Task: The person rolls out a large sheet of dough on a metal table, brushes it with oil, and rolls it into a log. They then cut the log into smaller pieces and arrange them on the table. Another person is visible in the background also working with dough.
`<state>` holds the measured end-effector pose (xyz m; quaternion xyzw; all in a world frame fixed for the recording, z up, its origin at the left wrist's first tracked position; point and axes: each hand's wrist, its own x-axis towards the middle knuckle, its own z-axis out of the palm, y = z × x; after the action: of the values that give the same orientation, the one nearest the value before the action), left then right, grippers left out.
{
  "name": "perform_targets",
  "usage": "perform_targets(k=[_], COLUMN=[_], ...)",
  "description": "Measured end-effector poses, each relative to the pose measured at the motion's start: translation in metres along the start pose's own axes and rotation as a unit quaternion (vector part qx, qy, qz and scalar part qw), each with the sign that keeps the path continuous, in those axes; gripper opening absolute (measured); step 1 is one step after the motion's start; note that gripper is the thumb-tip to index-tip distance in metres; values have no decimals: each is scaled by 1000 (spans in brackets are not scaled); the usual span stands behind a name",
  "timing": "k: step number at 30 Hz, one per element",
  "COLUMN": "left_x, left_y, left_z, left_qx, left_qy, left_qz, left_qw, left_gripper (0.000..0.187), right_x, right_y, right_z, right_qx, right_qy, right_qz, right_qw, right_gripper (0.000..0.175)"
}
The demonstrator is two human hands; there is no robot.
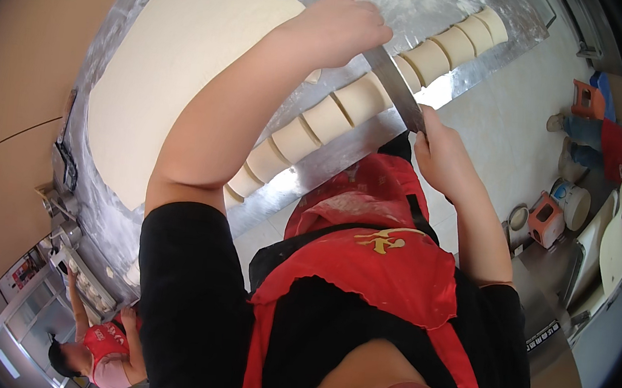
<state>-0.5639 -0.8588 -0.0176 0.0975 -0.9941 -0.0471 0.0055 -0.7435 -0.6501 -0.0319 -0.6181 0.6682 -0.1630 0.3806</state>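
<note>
A long steel knife blade (397,91) lies across a row of dough segments (327,118) near the table's front edge. At the blade's far end is my left hand (337,29), closed around it with the fingers partly hidden. My right hand (445,154) pinches the near end; which end carries the handle I cannot tell. Cuts divide the row into several thick pieces, mostly still side by side. A wide, flat dough sheet (188,67) spreads to the left, partly behind my left forearm. One small dough scrap (313,76) shows beneath that arm.
Flour dusts the steel table (252,210). At lower left, a co-worker in a red apron (102,342) reaches to a tray (71,268) of dough pieces. Another person's legs (581,137) show at right, near orange stools (546,220) and a white bucket (576,205).
</note>
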Motion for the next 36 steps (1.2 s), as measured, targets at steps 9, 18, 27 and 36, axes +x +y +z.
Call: perform_targets(k=[9,18,27,36], left_x=[7,5,-27,-55], left_y=[-3,0,47,40], left_z=[33,56,-29,24], left_qx=[22,41,108,41], left_qy=[-123,-152,-118,-106], left_qz=[-53,-84,-78,-51], left_qw=[991,984,984,992], left_gripper=[9,15,11,8], right_x=[14,24,-30,-29], right_y=[0,25,-15,-7], right_z=[19,49,35,67], right_qx=[-44,-50,10,-9], right_qy=[-53,-21,18,-34], right_qz=[34,5,-74,-52], right_qw=[997,999,997,998], right_gripper=[33,37,39,30])
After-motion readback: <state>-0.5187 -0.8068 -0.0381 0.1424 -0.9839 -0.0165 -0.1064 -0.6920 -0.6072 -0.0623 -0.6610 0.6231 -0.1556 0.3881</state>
